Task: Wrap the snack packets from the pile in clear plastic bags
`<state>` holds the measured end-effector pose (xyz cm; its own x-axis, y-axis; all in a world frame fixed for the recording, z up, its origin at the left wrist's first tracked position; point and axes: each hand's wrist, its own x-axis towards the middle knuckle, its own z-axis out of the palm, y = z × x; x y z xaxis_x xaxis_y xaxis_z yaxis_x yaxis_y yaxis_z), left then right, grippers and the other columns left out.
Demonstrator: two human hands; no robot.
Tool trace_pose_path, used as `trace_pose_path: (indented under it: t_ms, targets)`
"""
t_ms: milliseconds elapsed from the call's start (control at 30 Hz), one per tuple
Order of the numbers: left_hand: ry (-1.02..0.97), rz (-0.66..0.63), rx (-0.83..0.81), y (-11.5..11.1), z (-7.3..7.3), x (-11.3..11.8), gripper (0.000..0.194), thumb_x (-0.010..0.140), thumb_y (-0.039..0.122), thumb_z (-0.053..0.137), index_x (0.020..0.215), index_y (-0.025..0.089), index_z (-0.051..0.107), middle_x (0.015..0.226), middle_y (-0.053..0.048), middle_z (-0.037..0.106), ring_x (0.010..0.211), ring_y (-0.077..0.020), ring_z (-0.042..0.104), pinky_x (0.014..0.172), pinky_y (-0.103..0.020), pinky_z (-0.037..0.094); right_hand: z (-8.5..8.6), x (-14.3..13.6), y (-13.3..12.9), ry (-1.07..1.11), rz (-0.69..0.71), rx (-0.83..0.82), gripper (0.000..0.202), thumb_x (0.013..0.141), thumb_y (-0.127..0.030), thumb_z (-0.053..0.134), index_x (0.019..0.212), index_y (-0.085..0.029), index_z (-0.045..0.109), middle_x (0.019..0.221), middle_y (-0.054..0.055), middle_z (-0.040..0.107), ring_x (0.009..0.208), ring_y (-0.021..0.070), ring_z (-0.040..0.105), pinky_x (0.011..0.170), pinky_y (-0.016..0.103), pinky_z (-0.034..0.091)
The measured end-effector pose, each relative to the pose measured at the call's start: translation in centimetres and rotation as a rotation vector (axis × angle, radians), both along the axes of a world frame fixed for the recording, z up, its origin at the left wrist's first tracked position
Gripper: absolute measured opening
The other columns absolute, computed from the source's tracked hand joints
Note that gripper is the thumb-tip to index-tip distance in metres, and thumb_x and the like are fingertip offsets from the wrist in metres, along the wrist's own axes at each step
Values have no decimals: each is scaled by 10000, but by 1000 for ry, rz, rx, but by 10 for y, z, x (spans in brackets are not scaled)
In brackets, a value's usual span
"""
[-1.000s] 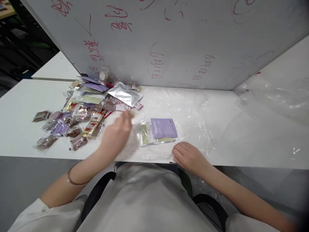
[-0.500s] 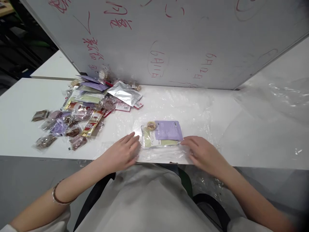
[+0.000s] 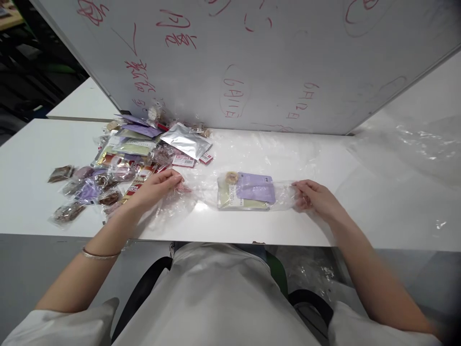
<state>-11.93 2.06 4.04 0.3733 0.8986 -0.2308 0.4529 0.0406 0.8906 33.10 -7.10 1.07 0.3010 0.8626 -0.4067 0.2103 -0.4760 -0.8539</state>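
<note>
A green packet (image 3: 225, 198) lies on the table with a purple packet (image 3: 256, 187) and a small round tan item (image 3: 231, 178) on top of it. Clear plastic film (image 3: 207, 190) covers the stack and stretches out to both sides. At the left, my left hand (image 3: 163, 181) pinches a gathered end of the film, beside the heap of snacks. My right hand (image 3: 312, 194) grips the film's other end, which is bunched in its fingers. Both hands are apart from the packets themselves.
To the left is a heap of wrapped snacks and sachets, with a silver pouch (image 3: 185, 140) on its right side. A whiteboard (image 3: 266, 62) with red writing stands behind the table (image 3: 25, 192). More clear plastic sheet (image 3: 406, 192) spreads over the right side.
Both hands have moved outward and away from the body, and now hold the film's ends. The film's near part has lifted from the table edge, and the packets have shifted slightly back.
</note>
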Motion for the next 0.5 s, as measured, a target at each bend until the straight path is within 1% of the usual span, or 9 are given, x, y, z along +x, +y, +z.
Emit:
trace_pose_path:
  t_ms: [33, 100, 167, 200, 267, 333, 367, 433, 500]
  targets:
    - [-16, 57, 11, 0, -5, 5, 449, 850, 656, 575, 862, 208, 589, 812, -27, 686, 749, -187, 688, 639, -257, 514, -1, -5, 0, -105, -12, 25, 322, 844, -535, 623, 915, -220, 627, 706, 5, 610, 461, 129, 527, 467, 302, 471]
    - [-3, 112, 23, 1, -14, 14, 448, 869, 665, 527, 905, 219, 533, 737, 10, 653, 514, -130, 579, 497, -234, 431, -2, -13, -1, -401, 15, 55, 338, 908, -549, 510, 895, -223, 598, 643, 1, 587, 446, 141, 493, 489, 312, 432]
    - [67, 101, 66, 5, -18, 19, 414, 907, 636, 465, 931, 226, 511, 652, 34, 618, 415, -111, 469, 456, -228, 363, -1, -15, 0, -727, 63, 27, 374, 932, -561, 444, 879, -216, 579, 620, 26, 590, 519, 190, 533, 552, 338, 426]
    - [143, 77, 123, 8, -19, 19, 394, 929, 610, 435, 937, 224, 519, 618, 35, 600, 419, -118, 462, 467, -230, 351, -1, -13, 1, -865, 89, -9, 394, 934, -571, 426, 870, -211, 574, 622, 44, 595, 562, 217, 551, 572, 350, 420]
    - [402, -16, 279, 13, -17, 16, 381, 959, 554, 402, 959, 211, 568, 571, 15, 569, 474, -157, 509, 510, -246, 353, -1, -7, 2, -1045, 129, -119, 460, 934, -609, 387, 852, -199, 576, 638, 81, 606, 613, 260, 569, 585, 372, 413]
    - [713, -122, 398, 14, -12, 11, 399, 972, 522, 403, 1042, 186, 605, 579, -20, 582, 528, -207, 563, 539, -270, 368, -2, 2, 2, -1111, 146, -233, 548, 938, -645, 332, 857, -174, 600, 647, 111, 613, 624, 288, 587, 595, 402, 428]
    - [840, -160, 439, 12, -9, 9, 415, 980, 506, 402, 1113, 167, 601, 624, -48, 614, 561, -232, 591, 551, -284, 386, -1, 5, 0, -1146, 131, -239, 575, 939, -644, 326, 879, -151, 616, 667, 133, 624, 640, 305, 603, 607, 425, 443]
    - [987, -138, 564, 2, -3, 11, 435, 998, 433, 391, 1259, 120, 545, 811, -133, 680, 695, -289, 654, 600, -331, 449, 1, 4, -6, -1241, 79, -133, 578, 956, -577, 338, 1005, -85, 637, 828, 214, 671, 790, 365, 649, 693, 495, 483]
    - [971, -59, 793, -12, 1, 22, 431, 1008, 318, 373, 1361, 91, 471, 1089, -229, 658, 954, -347, 666, 738, -418, 511, 4, -7, -12, -1329, 39, 73, 548, 983, -449, 324, 1215, -26, 583, 1126, 287, 648, 1101, 418, 604, 890, 572, 466]
